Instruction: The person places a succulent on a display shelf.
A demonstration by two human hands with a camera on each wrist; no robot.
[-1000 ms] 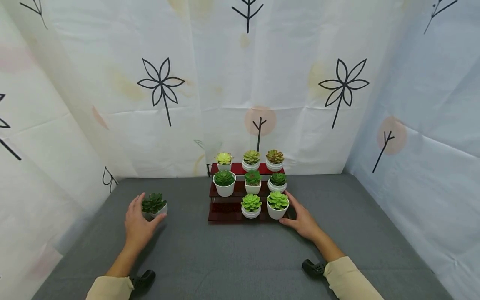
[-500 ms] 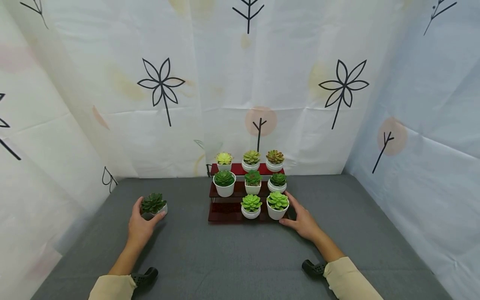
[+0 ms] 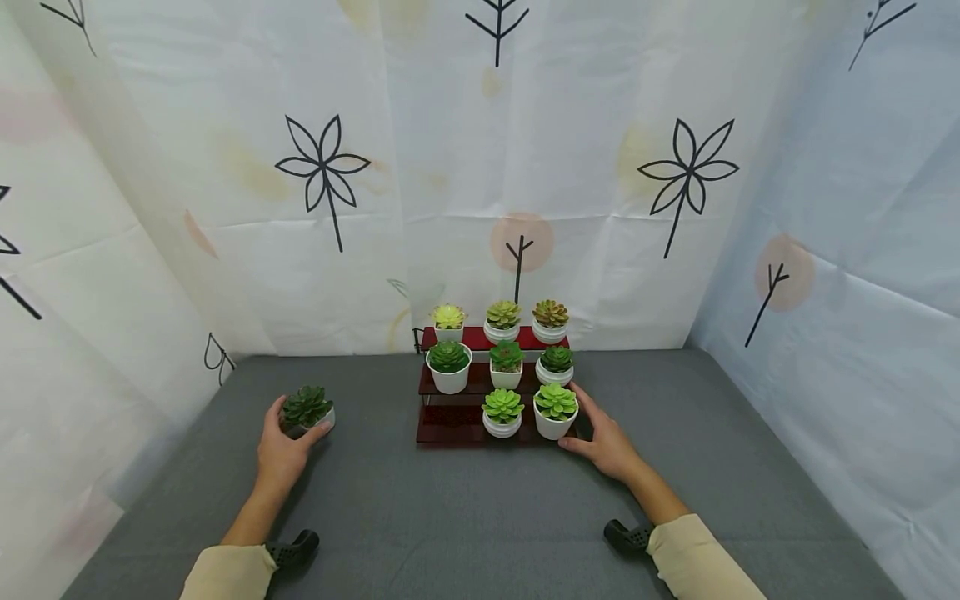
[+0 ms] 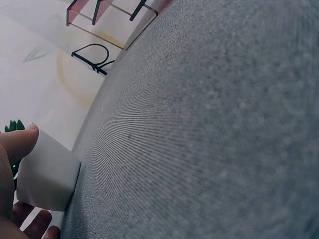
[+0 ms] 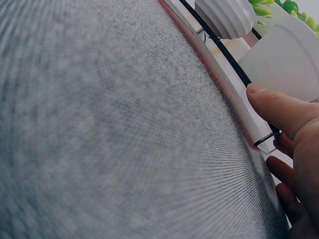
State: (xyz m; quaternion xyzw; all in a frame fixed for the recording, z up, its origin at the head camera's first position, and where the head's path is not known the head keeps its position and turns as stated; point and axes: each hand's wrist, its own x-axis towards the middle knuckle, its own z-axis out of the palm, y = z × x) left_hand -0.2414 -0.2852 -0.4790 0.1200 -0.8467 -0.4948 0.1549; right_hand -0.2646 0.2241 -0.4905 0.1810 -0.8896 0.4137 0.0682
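Note:
On the left of the table, my left hand (image 3: pixel 281 450) holds a dark green potted succulent (image 3: pixel 306 408) between thumb and fingers. Its white pot (image 4: pixel 47 172) fills the lower left of the left wrist view, with its base at the table surface. At the middle back stands a dark red three-tier display stand (image 3: pixel 452 425) bearing several potted succulents. My right hand (image 3: pixel 611 446) grips the stand's lower right end, thumb on the front edge and fingers around the side. Close beside that thumb is a light green succulent (image 3: pixel 555 408) in a white pot.
Another light green succulent (image 3: pixel 502 410) sits on the bottom tier, left of which the board is bare. Small succulents stand on the middle and top tiers. Grey cloth (image 3: pixel 450 517) covers the table, and patterned white curtains (image 3: pixel 450 150) hang behind and at the sides.
My left hand has shifted slightly right and closer around the dark green potted succulent, which stays about where it was. My right hand and the stand have not moved.

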